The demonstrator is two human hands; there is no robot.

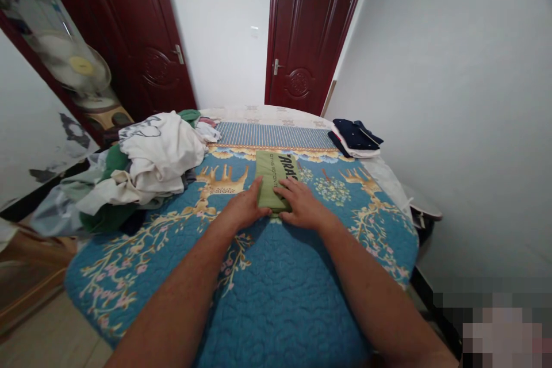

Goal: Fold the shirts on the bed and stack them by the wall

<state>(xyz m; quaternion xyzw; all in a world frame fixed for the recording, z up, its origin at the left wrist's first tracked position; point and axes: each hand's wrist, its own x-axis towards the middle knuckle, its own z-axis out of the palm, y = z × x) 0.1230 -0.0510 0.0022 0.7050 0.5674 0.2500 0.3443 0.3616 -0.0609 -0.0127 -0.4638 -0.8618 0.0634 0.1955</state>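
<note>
A green garment (271, 175) with dark lettering lies folded into a small, neat rectangle on the blue patterned cover (280, 293). At its left edge rests my left hand (246, 207), its thumb and fingers spread around the near left corner. My right hand (304, 202) lies over the near right part, fingers apart on the cloth and thumb by the front fold. Part of the garment's right side is hidden under that hand.
On the left is a loose heap of clothes (164, 155), white, green and grey. Folded clothes (357, 137) are stacked at the far right edge. A wooden chair (34, 264) stands at the left, and a fan (73, 63) is farther back.
</note>
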